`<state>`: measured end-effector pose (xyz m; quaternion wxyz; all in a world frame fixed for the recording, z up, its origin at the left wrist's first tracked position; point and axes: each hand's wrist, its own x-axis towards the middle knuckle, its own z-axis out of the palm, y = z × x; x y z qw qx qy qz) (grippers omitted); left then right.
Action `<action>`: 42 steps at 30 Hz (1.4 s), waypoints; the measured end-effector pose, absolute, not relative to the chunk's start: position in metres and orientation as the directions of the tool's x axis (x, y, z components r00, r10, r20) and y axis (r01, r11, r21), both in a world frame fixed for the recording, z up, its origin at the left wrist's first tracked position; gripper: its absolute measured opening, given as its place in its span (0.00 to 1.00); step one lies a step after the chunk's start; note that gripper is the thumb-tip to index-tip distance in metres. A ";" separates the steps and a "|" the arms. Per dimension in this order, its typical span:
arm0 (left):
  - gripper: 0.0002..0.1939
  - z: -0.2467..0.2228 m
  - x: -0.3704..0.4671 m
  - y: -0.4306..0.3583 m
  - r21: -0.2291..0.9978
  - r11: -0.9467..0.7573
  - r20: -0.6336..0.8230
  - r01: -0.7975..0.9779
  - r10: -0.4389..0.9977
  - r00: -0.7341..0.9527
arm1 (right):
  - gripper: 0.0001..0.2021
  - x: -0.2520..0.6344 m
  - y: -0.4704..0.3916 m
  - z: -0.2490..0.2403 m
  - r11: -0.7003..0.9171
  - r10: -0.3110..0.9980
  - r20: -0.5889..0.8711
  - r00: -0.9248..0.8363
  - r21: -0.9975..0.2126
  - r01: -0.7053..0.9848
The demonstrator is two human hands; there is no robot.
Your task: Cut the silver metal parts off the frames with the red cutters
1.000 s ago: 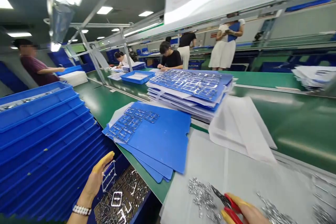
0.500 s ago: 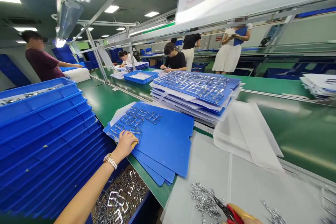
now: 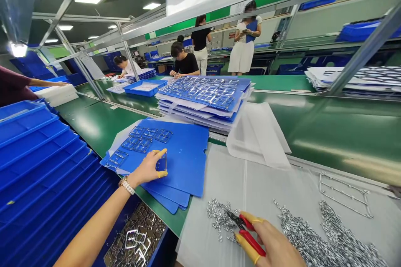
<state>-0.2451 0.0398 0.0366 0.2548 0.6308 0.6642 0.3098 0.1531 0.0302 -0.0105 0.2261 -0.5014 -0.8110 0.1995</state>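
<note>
My left hand [image 3: 150, 164], with yellow finger covers, pinches a small metal frame [image 3: 166, 162] between thumb and finger. It is over a blue sheet [image 3: 188, 146], and the palm hides part of the frame; whether the frame touches the sheet I cannot tell. Several similar frames [image 3: 142, 144] lie flat on that sheet, just beyond the hand. Wrapped around red-handled side cutters [image 3: 247, 229] is my right hand [image 3: 272, 242], also in yellow finger covers. The cutters' dark jaws point at a small heap of shiny metal pieces [image 3: 217, 212] on a pale sheet [image 3: 232, 175].
Blue trays [image 3: 46, 167] are stacked at left, beside a bin of metal frames [image 3: 134, 233]. A tall stack of loaded sheets [image 3: 200, 91] stands behind. More metal pieces [image 3: 313, 233] and a single frame [image 3: 344, 194] lie at right. Several people are beyond the green bench [image 3: 328, 121].
The view has turned right, bringing my right hand, the cutters and more metal pieces into sight. My left hand has shifted right over the blue sheet, away from the frame at its left edge.
</note>
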 end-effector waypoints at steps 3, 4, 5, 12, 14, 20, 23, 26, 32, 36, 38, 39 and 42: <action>0.38 0.040 -0.201 0.031 0.999 -0.044 0.041 -0.025 0.995 -0.085 | 0.16 0.149 0.031 -0.002 0.423 0.890 0.102 -0.445 -0.549 0.721; 0.37 0.040 -0.184 0.029 0.956 -0.047 0.031 -0.289 0.998 -0.060 | 0.15 0.146 0.032 0.002 0.428 0.883 0.086 -0.460 -0.548 0.718; 0.37 0.040 -0.166 0.027 0.875 -0.023 0.017 -0.483 1.000 -0.016 | 0.15 0.143 0.032 0.007 0.437 0.877 0.081 -0.474 -0.547 0.714; 0.33 0.027 -0.072 0.024 0.522 0.254 -0.187 -0.814 0.966 0.181 | 0.15 0.127 0.028 0.041 0.473 0.875 0.151 -0.461 -0.468 0.746; 0.28 0.023 -0.057 0.020 0.516 0.267 -0.228 -0.814 0.959 0.170 | 0.13 0.124 0.028 0.048 0.452 0.889 0.141 -0.436 -0.421 0.786; 0.26 0.015 -0.036 0.005 0.581 0.267 -0.257 -0.769 0.957 0.138 | 0.11 0.111 0.032 0.057 0.401 0.912 0.058 -0.406 -0.333 0.853; 0.28 0.013 -0.035 0.002 0.600 0.259 -0.261 -0.757 0.958 0.121 | 0.10 0.108 0.032 0.058 0.401 0.911 0.038 -0.410 -0.309 0.862; 0.28 0.012 -0.036 0.002 0.616 0.247 -0.261 -0.748 0.960 0.103 | 0.10 0.107 0.031 0.057 0.407 0.911 0.056 -0.408 -0.280 0.869; 0.27 0.009 -0.036 0.001 0.636 0.240 -0.248 -0.733 0.964 0.100 | 0.09 0.109 0.030 0.059 0.418 0.906 0.048 -0.420 -0.255 0.872; 0.27 0.008 -0.035 0.000 0.669 0.216 -0.227 -0.711 0.970 0.082 | 0.08 0.110 0.030 0.062 0.419 0.906 0.049 -0.420 -0.242 0.875; 0.27 0.007 -0.034 0.000 0.683 0.206 -0.221 -0.701 0.973 0.071 | 0.07 0.110 0.030 0.063 0.422 0.905 0.058 -0.421 -0.237 0.875; 0.27 0.007 -0.034 0.000 0.686 0.204 -0.221 -0.699 0.973 0.068 | 0.07 0.109 0.030 0.063 0.422 0.905 0.061 -0.420 -0.234 0.876; 0.27 0.007 -0.034 0.001 0.677 0.212 -0.230 -0.705 0.971 0.071 | 0.07 0.109 0.029 0.063 0.420 0.907 0.062 -0.417 -0.220 0.880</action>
